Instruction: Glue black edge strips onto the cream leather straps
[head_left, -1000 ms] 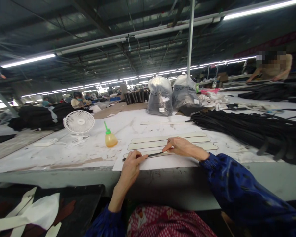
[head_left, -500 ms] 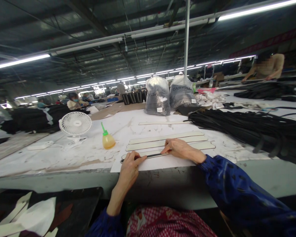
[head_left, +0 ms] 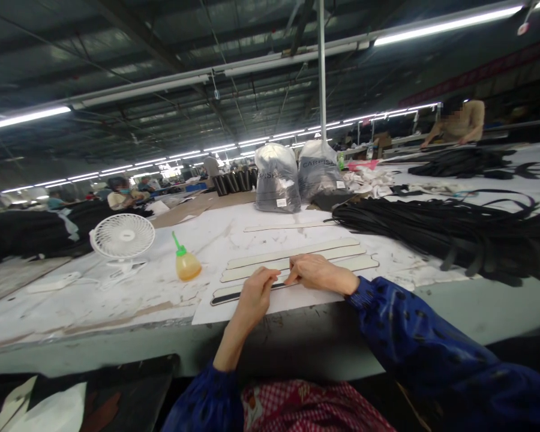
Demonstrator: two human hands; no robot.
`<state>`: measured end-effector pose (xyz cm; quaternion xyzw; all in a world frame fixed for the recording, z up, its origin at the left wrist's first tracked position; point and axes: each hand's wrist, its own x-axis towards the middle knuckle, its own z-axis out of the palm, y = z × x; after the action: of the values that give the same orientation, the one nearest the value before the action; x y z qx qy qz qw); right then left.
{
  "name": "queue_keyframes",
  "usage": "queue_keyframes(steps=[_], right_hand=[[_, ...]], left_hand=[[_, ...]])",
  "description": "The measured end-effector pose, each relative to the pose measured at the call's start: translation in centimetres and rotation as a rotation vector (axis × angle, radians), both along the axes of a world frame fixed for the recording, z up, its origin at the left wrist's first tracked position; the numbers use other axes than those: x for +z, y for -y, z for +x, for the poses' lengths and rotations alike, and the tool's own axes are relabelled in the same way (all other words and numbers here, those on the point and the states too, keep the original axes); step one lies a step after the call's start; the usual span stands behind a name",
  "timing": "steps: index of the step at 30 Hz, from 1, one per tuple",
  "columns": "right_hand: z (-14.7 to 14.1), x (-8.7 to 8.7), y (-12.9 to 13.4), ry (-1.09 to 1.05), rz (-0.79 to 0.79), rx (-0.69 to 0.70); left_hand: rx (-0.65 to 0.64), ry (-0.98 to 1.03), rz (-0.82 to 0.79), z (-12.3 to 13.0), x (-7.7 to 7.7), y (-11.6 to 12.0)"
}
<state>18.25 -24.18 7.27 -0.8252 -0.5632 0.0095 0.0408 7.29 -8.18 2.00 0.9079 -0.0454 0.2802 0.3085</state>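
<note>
A narrow black strip [head_left: 227, 296] lies along a pale, dark-edged strip on a white sheet near the table's front edge. My left hand [head_left: 257, 293] is over the middle of the black strip, thumb and fingers closed together at it. Close to its right, my right hand [head_left: 314, 273] has bent fingers closed on the same strip, with a short black length showing between the hands. My fingers hide the exact contact. Just behind lie several cream strips [head_left: 240, 273] with dark outlines, side by side, partly covered by my right hand.
A squeeze bottle [head_left: 188, 265] of amber liquid and a white fan [head_left: 123, 237] stand to the left. Black straps [head_left: 405, 231] are heaped on the right. Plastic-wrapped bags [head_left: 278, 183] stand at the back. A co-worker [head_left: 463, 123] is at the far right.
My left hand has slid right along the black strip toward my right hand, uncovering its left end. The right hand stays near the same spot on the strip. The view has shifted slightly.
</note>
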Motion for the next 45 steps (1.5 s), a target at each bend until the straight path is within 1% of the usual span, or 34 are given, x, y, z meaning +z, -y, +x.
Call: queue_keyframes(steps=[3,5,8,10,13,16,18,22,27,31,35,38,39,41,43,45], right_hand=[[1.1,0.0,0.7,-0.059,0.036,0.042],[2.5,0.1,1.9,-0.191,0.125,0.047],[4.6,0.5,4.7,-0.395,0.282,-0.02],[5.6,0.6,6.4,-0.418,0.32,-0.069],[6.1,0.1,7.8,-0.347,0.289,-0.114],[6.1,-0.8,7.9,-0.278,0.236,-0.12],[6.1,-1.2,7.8,-0.234,0.206,-0.135],[5.7,-1.2,7.5,-0.184,0.168,-0.184],[5.5,-1.4,7.5,-0.126,0.15,-0.202],[5.4,-1.9,7.4,-0.081,0.158,-0.193],[4.7,-1.6,7.4,-0.041,0.149,-0.208],[4.0,-1.1,7.5,-0.011,0.131,-0.212],[3.9,-1.0,7.5,-0.006,0.127,-0.207],[3.6,-1.0,7.5,-0.001,0.121,-0.198],[3.6,-1.1,7.5,0.014,0.12,-0.189],[4.0,-1.3,7.7,0.026,0.125,-0.161]], left_hand=[[-0.019,-0.054,-0.017,1.4,-0.7,1.3],[-0.025,-0.077,-0.005,1.6,-0.9,1.4],[-0.063,-0.12,0.03,1.3,-0.7,1.0],[-0.083,-0.145,0.062,1.2,-0.8,0.9],[-0.078,-0.152,0.112,1.4,-1.1,0.9],[-0.066,-0.156,0.165,1.7,-1.6,0.7],[-0.081,-0.171,0.198,1.9,-1.9,0.4],[-0.1,-0.188,0.235,2.1,-2.2,-0.2],[-0.092,-0.181,0.265,2.2,-2.3,-0.1],[-0.054,-0.16,0.284,1.8,-1.9,0.5],[-0.032,-0.16,0.333,1.4,-0.7,1.5],[-0.008,-0.134,0.359,2.1,0.5,2.8],[-0.01,-0.115,0.344,2.6,0.8,3.4],[-0.058,-0.095,0.274,3.9,1.0,4.7],[-0.132,-0.109,0.187,5.3,0.9,5.9],[-0.167,-0.135,0.114,6.5,0.4,6.8]])
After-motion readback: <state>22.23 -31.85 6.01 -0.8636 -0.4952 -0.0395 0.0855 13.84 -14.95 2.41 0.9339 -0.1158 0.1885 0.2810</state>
